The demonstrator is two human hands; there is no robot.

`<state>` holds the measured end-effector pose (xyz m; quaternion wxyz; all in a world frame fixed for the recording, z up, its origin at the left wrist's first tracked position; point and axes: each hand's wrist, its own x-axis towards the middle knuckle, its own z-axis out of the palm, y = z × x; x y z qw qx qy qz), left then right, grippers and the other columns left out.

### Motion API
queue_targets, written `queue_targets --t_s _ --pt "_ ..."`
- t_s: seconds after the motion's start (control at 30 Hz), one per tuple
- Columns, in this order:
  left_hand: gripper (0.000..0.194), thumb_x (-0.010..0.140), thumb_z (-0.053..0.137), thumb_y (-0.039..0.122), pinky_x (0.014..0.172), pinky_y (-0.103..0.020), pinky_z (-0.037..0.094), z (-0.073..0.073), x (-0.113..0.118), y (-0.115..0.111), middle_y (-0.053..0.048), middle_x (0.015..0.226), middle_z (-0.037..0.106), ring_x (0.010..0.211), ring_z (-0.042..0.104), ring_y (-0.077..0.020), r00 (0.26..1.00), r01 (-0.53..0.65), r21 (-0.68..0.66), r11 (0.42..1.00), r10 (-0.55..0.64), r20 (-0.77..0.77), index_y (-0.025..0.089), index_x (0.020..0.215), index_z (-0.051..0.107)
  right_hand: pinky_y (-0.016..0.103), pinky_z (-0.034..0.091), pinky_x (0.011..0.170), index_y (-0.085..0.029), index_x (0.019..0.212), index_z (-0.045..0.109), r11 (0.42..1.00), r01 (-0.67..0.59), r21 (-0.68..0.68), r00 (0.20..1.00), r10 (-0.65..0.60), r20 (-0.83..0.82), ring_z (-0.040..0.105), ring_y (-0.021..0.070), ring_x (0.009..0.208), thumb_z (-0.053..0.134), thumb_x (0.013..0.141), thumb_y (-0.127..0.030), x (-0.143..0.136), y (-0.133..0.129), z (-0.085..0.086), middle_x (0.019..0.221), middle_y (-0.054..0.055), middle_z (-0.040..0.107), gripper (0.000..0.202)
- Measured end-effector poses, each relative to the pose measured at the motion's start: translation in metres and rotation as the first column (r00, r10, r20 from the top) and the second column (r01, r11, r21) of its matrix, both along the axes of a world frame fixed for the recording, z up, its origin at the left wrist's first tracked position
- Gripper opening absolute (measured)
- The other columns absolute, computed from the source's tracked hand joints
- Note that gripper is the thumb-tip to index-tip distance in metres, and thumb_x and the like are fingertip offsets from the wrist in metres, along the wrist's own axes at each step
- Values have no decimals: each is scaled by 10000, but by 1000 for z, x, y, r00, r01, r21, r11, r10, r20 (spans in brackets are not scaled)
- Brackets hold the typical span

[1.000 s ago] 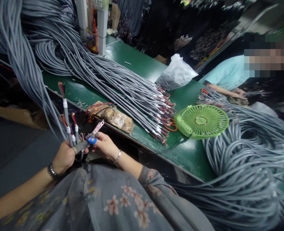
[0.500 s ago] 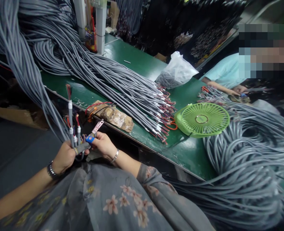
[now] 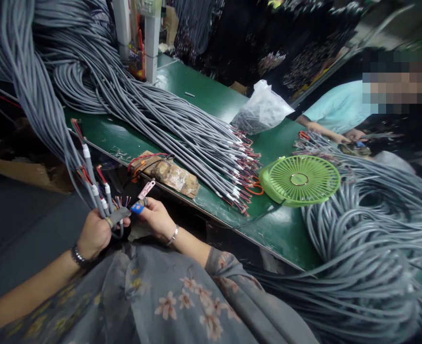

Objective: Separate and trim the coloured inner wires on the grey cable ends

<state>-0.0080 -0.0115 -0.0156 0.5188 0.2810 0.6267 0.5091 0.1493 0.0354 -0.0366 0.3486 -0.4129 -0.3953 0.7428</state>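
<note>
at the near edge of the green bench [image 3: 279, 234], low before the floral cloth [image 3: 182, 301], a bunch of grey cables [image 3: 89, 168] is clasped by the left hand [image 3: 97, 231], its fingers curled round them. one splayed end [image 3: 121, 202], its fine coloured wires fanned out, is held up just beside them. across that hand a grey piece [image 3: 118, 217] is seen; whether it is a thumb wrap or cable cannot be made out. by the right hand [image 3: 156, 216] a pink strip [image 3: 146, 189] is pinched, with a blue wrap [image 3: 137, 208] worn on the thumb. a small gap is left between the hands.

as judged, the work is partway through. in the held bunch, white collars [image 3: 86, 151] are already fitted on four ends; on the splayed end none is seen, so it may be counted as left. white collars are also borne by the long pile [image 3: 182, 124], apparently done. of the heap [image 3: 368, 248] at the right, nothing sure can be said.

counted: two bracelets, one on each wrist, one fan [image 3: 299, 179], one bag [image 3: 263, 107], one block [image 3: 185, 182] and one pink strip. the pile and heap are too dense to be counted. across the bench, one co-worker [image 3: 343, 107] is seen.
</note>
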Motion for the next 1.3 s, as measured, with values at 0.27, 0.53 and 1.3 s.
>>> queue_targets --t_s 0.27,0.53,1.3 --pt "410 372 1035 470 471 -259 493 5 3 -4 -17 462 715 458 696 -203 999 8 -14 1000 -9 -43 219 572 779 257 424 595 -227 762 619 998 -70 -6 997 70 23 511 103 609 1106 598 -545 -3 4 9 648 -79 591 605" --pt "417 444 1040 489 510 -285 546 3 2 -6 -73 579 820 500 746 -228 996 39 3 999 -39 -84 215 633 789 248 408 559 -232 708 606 1000 7 -12 999 -6 40 444 85 548 1077 618 -548 -6 1 5 599 -90 561 574" --pt "332 526 1010 438 493 -312 539 18 1 11 -23 481 676 449 637 -198 972 226 67 972 -229 44 242 559 744 215 498 582 -202 828 704 982 64 -175 981 -95 -171 538 100 605 872 904 -781 15 29 2 708 -26 654 608"
